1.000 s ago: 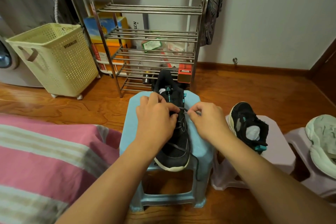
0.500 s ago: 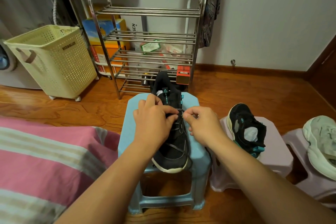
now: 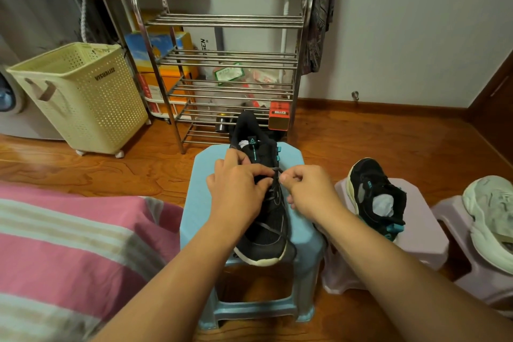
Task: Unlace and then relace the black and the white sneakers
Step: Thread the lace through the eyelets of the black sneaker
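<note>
A black sneaker (image 3: 268, 236) with teal accents lies on a light blue stool (image 3: 200, 197), toe towards me. My left hand (image 3: 238, 189) grips the shoe's upper by the eyelets and pinches the dark lace (image 3: 275, 175). My right hand (image 3: 308, 193) pinches the same lace from the right, close to the left thumb. A second black sneaker (image 3: 377, 197) lies on its side on a pale lilac stool (image 3: 424, 219). A white sneaker (image 3: 491, 216) rests on another lilac stool (image 3: 449, 211) at the far right.
A pink striped bedcover (image 3: 69, 244) fills the lower left. Behind the blue stool stands a metal shoe rack (image 3: 222, 19) with boxes. A cream laundry basket (image 3: 83, 97) sits at the left on the wooden floor (image 3: 374, 136).
Both hands stayed on the black sneaker's lace near the top eyelets. My right hand shifted slightly left, closer to the left thumb. The camera view tilted a little.
</note>
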Motion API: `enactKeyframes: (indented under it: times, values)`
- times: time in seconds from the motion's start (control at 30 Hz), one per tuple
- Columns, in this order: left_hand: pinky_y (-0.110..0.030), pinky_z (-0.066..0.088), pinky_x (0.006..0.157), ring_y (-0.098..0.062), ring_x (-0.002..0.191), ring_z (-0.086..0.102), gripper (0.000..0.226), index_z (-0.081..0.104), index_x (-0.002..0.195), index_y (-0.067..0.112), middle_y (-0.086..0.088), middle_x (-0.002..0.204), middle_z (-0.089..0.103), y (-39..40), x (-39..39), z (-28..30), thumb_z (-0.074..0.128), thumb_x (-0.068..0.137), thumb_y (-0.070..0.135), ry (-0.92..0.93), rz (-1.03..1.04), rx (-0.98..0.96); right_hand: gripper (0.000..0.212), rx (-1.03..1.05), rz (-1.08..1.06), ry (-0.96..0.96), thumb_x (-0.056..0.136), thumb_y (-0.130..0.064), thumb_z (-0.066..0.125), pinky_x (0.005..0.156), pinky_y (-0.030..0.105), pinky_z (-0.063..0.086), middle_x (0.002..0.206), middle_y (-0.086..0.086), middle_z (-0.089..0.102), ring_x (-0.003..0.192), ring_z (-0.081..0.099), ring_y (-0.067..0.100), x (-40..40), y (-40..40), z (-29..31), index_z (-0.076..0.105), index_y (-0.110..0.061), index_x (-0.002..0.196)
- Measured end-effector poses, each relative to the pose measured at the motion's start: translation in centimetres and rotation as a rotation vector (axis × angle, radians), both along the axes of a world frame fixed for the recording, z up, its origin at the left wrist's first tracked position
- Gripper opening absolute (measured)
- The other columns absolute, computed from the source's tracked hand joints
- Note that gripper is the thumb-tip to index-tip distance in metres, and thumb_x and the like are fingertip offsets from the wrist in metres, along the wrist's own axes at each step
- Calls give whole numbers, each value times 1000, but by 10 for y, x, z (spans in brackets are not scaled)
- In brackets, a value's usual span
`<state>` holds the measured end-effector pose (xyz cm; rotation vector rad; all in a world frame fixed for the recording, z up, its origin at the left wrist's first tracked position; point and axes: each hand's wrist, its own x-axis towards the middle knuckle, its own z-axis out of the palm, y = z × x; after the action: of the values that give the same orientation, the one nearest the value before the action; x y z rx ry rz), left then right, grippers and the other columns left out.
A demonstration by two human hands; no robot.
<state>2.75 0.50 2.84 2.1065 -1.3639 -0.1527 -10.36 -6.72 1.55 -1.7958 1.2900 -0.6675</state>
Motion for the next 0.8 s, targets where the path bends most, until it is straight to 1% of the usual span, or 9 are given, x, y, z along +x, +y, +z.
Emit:
enactKeyframes:
  times: [0.17,0.2,0.3,0.37,0.43,0.5,0.57,0.67,0.8]
  values:
    - [-36,28,88,-17,111,41,17,76,105,43,10,107,40,-2,0,0,72,89,46,-81,16,-1,16,-690,121,252,95,-16,62,62,38,47,83,-4,56,73,58,24,-2,4,-6,69,-19,81]
    - [-36,28,87,-18,111,41,17,76,105,43,10,107,40,-2,0,0,72,89,46,-90,12,-1,15,-667,115,210,94,-16,63,62,37,48,83,-4,58,72,59,23,-3,3,-8,70,-19,81]
    - [-36,28,87,-18,111,40,18,76,107,42,9,107,41,-3,1,0,71,90,45,-100,-5,10,20,-153,16,-112,93,-19,70,68,35,54,65,-5,65,61,63,12,-2,2,-7,72,-27,75]
    - [-36,28,87,-18,111,40,19,75,109,41,9,107,39,-4,-2,0,70,91,44,-113,-1,17,21,27,-1,-185,93,-22,71,64,31,51,53,-9,63,50,58,2,-5,3,-4,72,-32,74]
    - [-35,31,89,-17,110,40,18,75,109,39,9,107,38,-5,-4,0,70,92,42,-114,0,21,14,-30,-1,-144,93,-25,71,67,27,45,57,-12,63,58,59,1,-7,2,-4,77,-29,81]
    - [-37,41,90,-18,108,44,13,77,105,31,8,105,43,-4,-5,0,71,93,34,-76,-30,-30,15,-220,61,54,96,-29,65,73,28,40,81,-10,67,83,62,11,-7,2,-1,79,-23,100]
    - [-40,49,86,-21,102,52,10,77,100,19,3,104,52,-2,-3,-1,69,94,23,-101,-88,-118,24,-346,175,228,101,-30,55,79,32,40,102,-3,65,101,59,19,-3,5,4,69,-21,118]
    - [-33,50,82,-18,96,58,7,68,97,17,3,105,57,5,2,9,62,98,18,-85,-112,-107,35,-331,300,292,103,-29,50,87,32,41,122,1,63,115,56,22,-8,3,6,54,-21,137]
    - [-39,61,76,-11,87,71,12,59,91,22,6,99,68,24,29,28,57,101,16,488,73,-221,44,-296,461,511,101,-27,53,98,33,44,133,-3,64,123,56,21,-26,-7,-8,50,-32,145]
